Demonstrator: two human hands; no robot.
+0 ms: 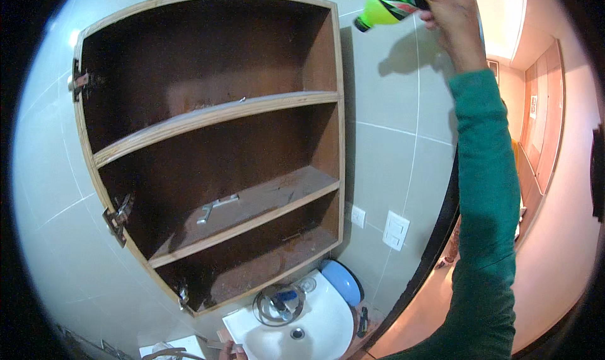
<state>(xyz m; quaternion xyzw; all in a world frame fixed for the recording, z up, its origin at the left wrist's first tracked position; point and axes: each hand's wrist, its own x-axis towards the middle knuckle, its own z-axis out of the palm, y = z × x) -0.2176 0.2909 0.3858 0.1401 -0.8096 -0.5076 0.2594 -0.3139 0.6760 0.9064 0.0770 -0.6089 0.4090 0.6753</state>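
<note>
My right hand [450, 16], at the end of a raised green sleeve, grips a bright yellow-green plastic bottle [392, 5] with a dark label. The bottle tilts so that its black cap points down and left, in front of the tiled wall. Only the fingers of my left hand [236, 351] show, at the lower edge by the sink. They look curled beside a pale flat piece, and what they hold is unclear. An open wooden cabinet [217, 117] with dark shelves hangs left of the bottle. On its middle shelf lies a bent metal piece [217, 207].
Metal hinges [117, 220] jut from the cabinet's left edge. Below stand a white sink [328, 322] with a faucet [280, 304] and a blue basin [342, 283]. A wall switch [396, 230] and socket [358, 216] are to the right, near a doorway onto a lit room.
</note>
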